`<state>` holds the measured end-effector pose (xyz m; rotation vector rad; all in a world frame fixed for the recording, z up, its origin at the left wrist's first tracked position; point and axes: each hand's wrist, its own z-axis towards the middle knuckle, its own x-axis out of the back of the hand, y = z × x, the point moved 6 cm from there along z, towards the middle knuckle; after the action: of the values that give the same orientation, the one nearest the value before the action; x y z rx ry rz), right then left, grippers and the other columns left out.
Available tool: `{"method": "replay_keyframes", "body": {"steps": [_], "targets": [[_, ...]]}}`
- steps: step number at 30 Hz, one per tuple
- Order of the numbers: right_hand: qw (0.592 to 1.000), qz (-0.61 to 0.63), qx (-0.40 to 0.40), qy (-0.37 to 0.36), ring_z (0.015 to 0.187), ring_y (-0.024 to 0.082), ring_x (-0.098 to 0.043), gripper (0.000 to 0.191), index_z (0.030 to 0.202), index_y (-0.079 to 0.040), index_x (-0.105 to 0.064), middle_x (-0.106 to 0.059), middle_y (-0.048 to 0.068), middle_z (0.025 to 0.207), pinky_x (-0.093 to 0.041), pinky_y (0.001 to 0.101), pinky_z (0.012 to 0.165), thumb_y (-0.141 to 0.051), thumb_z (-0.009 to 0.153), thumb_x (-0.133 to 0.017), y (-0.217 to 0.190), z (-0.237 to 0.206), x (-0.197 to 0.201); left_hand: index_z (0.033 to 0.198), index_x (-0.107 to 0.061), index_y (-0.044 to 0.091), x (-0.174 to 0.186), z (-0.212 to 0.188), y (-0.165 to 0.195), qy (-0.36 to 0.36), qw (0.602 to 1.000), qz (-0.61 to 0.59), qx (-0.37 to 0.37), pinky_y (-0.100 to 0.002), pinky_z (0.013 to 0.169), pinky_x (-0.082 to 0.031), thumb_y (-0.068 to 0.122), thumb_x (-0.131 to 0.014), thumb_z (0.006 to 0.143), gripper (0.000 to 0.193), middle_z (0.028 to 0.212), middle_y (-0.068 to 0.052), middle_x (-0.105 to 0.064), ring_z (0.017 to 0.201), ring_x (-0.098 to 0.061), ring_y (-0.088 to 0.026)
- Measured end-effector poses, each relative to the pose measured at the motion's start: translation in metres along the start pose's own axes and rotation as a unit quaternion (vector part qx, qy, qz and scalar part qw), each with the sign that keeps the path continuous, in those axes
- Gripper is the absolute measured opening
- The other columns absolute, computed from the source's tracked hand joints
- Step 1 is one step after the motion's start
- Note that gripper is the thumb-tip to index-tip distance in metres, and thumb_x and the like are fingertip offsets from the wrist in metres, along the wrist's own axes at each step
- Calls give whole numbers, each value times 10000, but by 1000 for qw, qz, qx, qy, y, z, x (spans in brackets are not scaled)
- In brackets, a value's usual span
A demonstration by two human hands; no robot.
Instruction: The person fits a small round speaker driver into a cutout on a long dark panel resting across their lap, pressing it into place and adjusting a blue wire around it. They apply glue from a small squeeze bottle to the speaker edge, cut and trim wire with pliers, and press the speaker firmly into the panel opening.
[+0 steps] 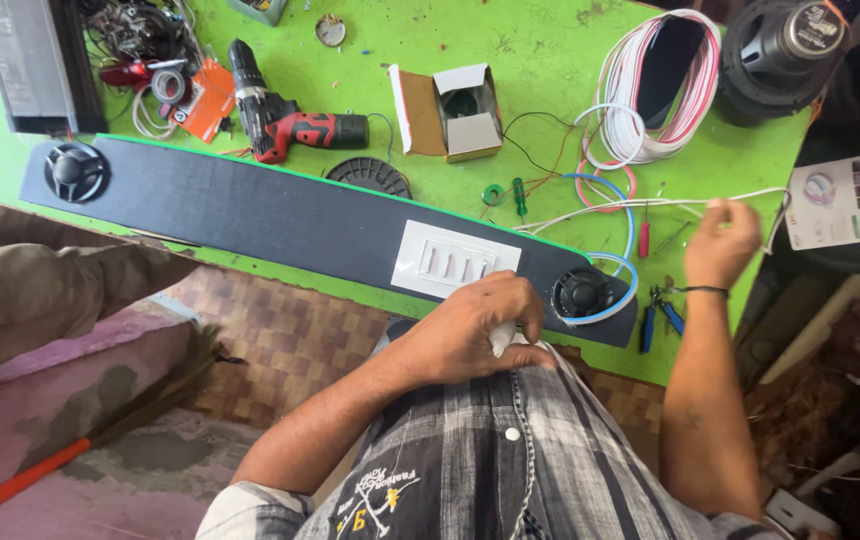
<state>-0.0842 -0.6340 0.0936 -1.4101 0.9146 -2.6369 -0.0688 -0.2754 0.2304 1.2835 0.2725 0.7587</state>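
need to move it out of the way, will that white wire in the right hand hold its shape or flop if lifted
The white wire probably flops: it sags in a loose line from the right hand across the green table. It looks thin, so likely light. Its far end may drag or snag on the wire coil nearby.

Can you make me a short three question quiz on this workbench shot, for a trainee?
1. True or false: the right hand holds a white wire.
2. What lies nearest the left hand: A the drill, B the switch plate, C the open box?
3. What colour is the wire looped round the speaker at the right end of the dark panel?

Key: 1 true. 2 B. 3 blue.
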Motion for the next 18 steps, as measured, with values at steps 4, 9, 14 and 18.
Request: {"method": "replay_keyframes", "body": {"steps": [4, 9, 14, 18], "targets": [[965, 242, -97, -37, 958, 155, -666, 201, 1076, 63, -661, -738, 148, 1072, -531, 326, 848, -115, 1161, -625, -2, -6, 22, 985, -585, 92, -2, 6, 1, -6, 999, -25, 21, -390, 886, -540, 252, -864, 841, 353, 1031, -48, -676, 1024, -671, -263], [878, 446, -115, -133, 993, 96, -672, 124, 1090, 15, -629, -725, 86, 1076, -540, 249, 939, -107, 1091, -609, -64, -54, 26, 1163, -599, 85, -13, 15, 0, -37, 995, -27, 94, -365, 902, -579, 267, -876, 830, 470, 1102, -62, -674, 1033, -705, -226], [851, 423, -132, -282, 978, 140, -639, 185, 1170, 3, -690, -702, 85, 1084, -519, 285, 882, -102, 1025, -647, -128, -107, 33, 1490, -465, 69, -29, 21, -1, -55, 988, 61, 129, -383, 882, -575, 305, -921, 757, 895, 1194, -129, -627, 1002, -683, -249], [827, 471, 41, -305, 1202, 194, -602, 425, 1313, -29, -613, -590, 98, 1289, -529, 334, 1012, -141, 928, -753, -153, -112, 69, 1606, -100, 42, -54, 22, -5, -43, 993, 57, 96, -414, 955, -572, 383, -954, 649, 1327, 1494, -231, -462, 1120, -660, -328]]}}
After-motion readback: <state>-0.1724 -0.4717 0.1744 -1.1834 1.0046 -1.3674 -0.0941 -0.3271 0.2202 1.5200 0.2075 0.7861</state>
